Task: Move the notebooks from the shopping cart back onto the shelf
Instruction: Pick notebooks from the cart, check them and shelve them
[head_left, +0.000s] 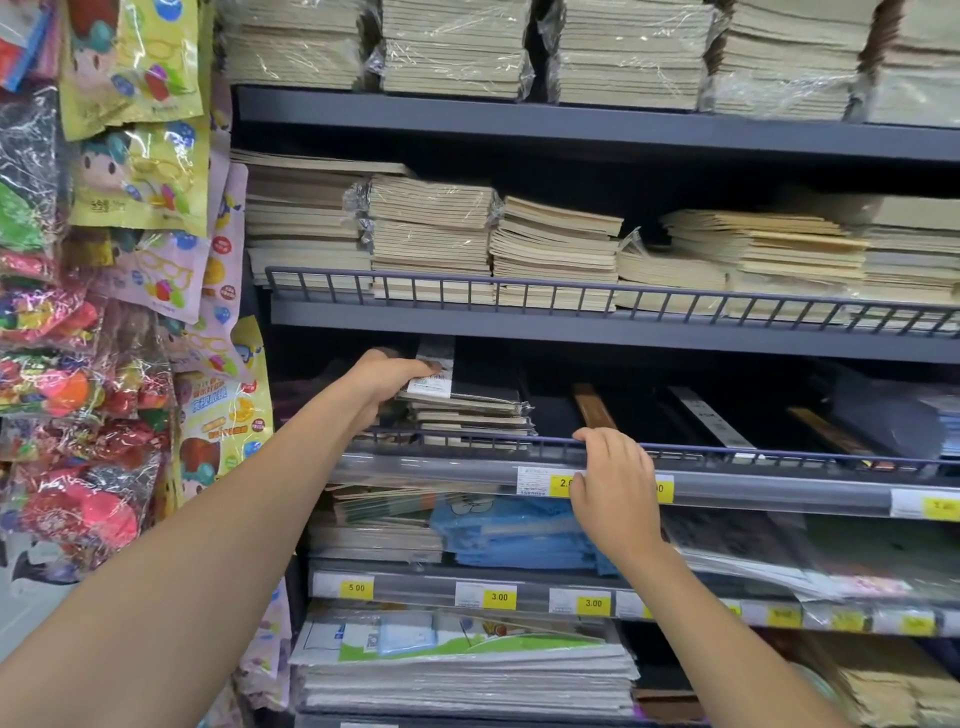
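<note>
A black notebook (485, 376) on the shelf's (779, 491) left-end stack (467, 415) is gripped by the left hand (389, 376); the wire rail (727, 453) is clasped by the right hand's (615, 491) curled fingers.

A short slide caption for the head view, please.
Left hand holds a black notebook on the shelf stack; right hand grips the wire rail.

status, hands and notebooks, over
Left hand grips top notebook on stack. Right hand holds wire rail. Cart not in view.
</note>
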